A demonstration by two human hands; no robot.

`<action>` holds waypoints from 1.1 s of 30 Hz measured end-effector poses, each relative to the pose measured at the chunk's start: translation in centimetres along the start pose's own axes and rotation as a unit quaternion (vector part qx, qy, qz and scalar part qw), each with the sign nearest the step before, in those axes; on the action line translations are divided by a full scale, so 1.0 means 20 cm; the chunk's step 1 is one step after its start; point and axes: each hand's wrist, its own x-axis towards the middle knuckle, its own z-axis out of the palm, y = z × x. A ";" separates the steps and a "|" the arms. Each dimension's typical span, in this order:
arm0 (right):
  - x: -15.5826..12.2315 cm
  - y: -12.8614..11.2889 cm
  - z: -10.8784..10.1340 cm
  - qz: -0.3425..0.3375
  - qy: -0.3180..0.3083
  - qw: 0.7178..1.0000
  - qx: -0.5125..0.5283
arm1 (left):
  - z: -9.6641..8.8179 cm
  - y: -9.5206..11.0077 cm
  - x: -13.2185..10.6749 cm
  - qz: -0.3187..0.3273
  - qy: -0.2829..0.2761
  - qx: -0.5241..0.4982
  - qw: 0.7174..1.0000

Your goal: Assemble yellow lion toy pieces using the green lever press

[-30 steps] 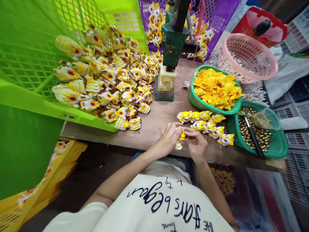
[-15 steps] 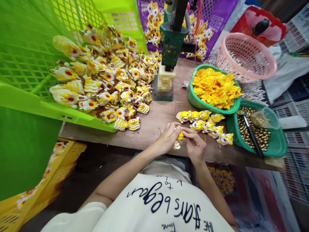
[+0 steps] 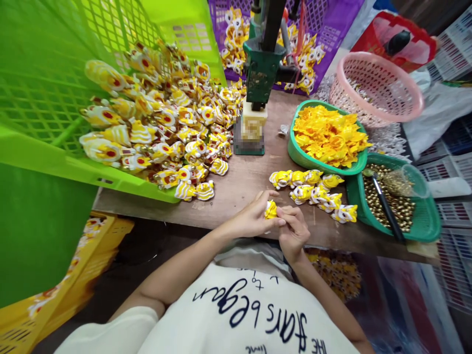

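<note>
My left hand (image 3: pixel 252 219) and my right hand (image 3: pixel 293 231) meet at the near edge of the wooden table (image 3: pixel 243 184). Both are closed on one small yellow and white toy figure (image 3: pixel 270 210), pinched between their fingertips. A short row of similar figures (image 3: pixel 313 189) lies just beyond my right hand. To the left, a big heap of finished figures (image 3: pixel 165 123) spills from a tipped green crate (image 3: pixel 55 98).
A green hand press (image 3: pixel 262 69) stands at the table's middle back. Right of it sit a green bowl of yellow parts (image 3: pixel 328 135), a green tray of small brass bells (image 3: pixel 394 201) and a pink basket (image 3: pixel 376 88). A purple crate (image 3: pixel 324 29) stands behind.
Both hands drew closer to my body and tightened round the figure, which is now more covered by the fingers. The view shifted slightly.
</note>
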 end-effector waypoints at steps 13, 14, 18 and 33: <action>0.29 -0.03 0.10 0.096 -0.105 0.990 0.003 | -0.04 -0.07 0.15 -0.102 0.177 -0.393 0.897; 0.29 -0.04 0.12 0.110 -0.118 0.987 0.011 | -0.05 -0.05 0.15 -0.105 0.186 -0.398 0.892; 0.25 -0.05 0.20 0.182 -0.133 0.973 0.058 | -0.09 0.02 0.10 -0.095 0.181 -0.369 0.907; 0.32 -0.04 0.20 0.459 -0.229 0.740 0.436 | -0.22 -0.11 0.03 -0.017 0.223 -0.163 0.961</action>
